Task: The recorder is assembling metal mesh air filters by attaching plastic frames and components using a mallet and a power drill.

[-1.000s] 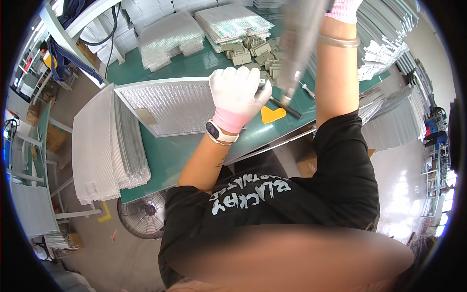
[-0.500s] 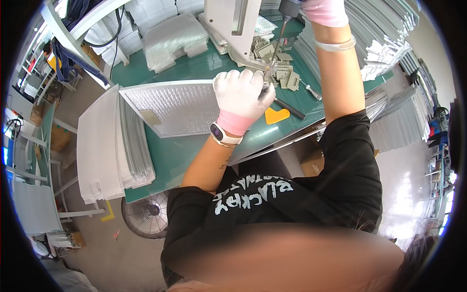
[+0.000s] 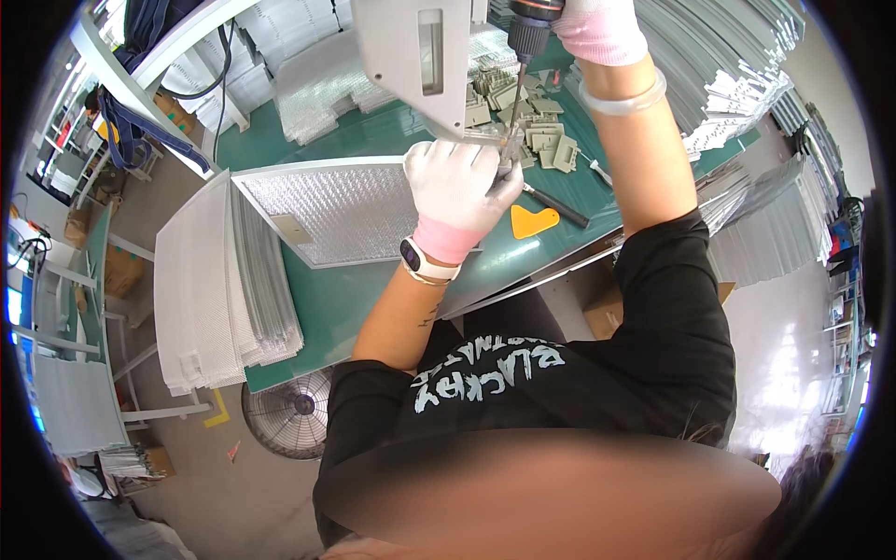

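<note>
A framed metal mesh filter panel (image 3: 327, 210) lies flat on the green table (image 3: 327, 303). My left hand (image 3: 457, 187), in a white glove with a pink cuff, presses on the panel's right edge and pinches a small part there. My right hand (image 3: 597, 28), also gloved, grips a power screwdriver (image 3: 527, 23) from above. Its bit (image 3: 513, 103) points straight down at the spot beside my left fingers. A grey-white machine housing (image 3: 415, 56) hangs close over the panel.
A tall stack of mesh sheets (image 3: 219, 289) sits at the table's left end. Small grey plastic clips (image 3: 523, 117), a black rod (image 3: 555, 205) and a yellow scraper (image 3: 532, 222) lie to the right. More panels (image 3: 737, 84) are piled at the far right. A floor fan (image 3: 294, 411) stands below the table.
My right hand has brought the screwdriver down and in toward my left fingers. My left hand stays on the panel's right edge. The view has shifted closer.
</note>
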The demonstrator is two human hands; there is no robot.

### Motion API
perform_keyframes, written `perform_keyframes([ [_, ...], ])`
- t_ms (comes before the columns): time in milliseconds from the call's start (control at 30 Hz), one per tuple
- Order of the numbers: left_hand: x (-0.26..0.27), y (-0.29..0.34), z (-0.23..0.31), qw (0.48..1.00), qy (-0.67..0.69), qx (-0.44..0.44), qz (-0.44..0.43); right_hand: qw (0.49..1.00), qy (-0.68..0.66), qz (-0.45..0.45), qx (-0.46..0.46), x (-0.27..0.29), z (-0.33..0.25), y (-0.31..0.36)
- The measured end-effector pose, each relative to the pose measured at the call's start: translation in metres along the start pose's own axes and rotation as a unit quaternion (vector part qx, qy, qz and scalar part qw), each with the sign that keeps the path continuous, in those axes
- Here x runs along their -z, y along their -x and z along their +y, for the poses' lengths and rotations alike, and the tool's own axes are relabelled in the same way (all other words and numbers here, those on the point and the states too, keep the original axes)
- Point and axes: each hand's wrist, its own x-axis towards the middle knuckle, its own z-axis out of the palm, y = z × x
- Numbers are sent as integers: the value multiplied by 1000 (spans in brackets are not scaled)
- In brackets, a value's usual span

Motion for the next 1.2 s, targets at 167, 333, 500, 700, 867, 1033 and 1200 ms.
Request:
perform_keyframes([
  [167, 5, -3, 7, 1000, 10, -2, -17, 990, 18, -136, -41, 2, -11, 7],
  [333, 9, 4, 8, 996, 50, 45, -58, 975, -72, -203, -58, -13, 10, 15],
  [500, 13, 3, 7, 994, 103, -37, -20, 955, -185, -186, -139, -12, 13, 23],
  [700, 25, -5, 9, 988, 106, -43, -99, 963, -5, -255, 84, 11, 45, 19],
  [867, 25, -2, 6, 965, 49, 81, -244, 971, -83, -213, -76, 1, 38, 29],
  [1033, 35, -18, 19, 961, 167, 126, -182, 948, 79, -258, 168, 44, 105, 8],
  [1200, 27, -4, 12, 984, 65, 29, -161, 983, -89, -130, 90, 25, 102, 26],
])
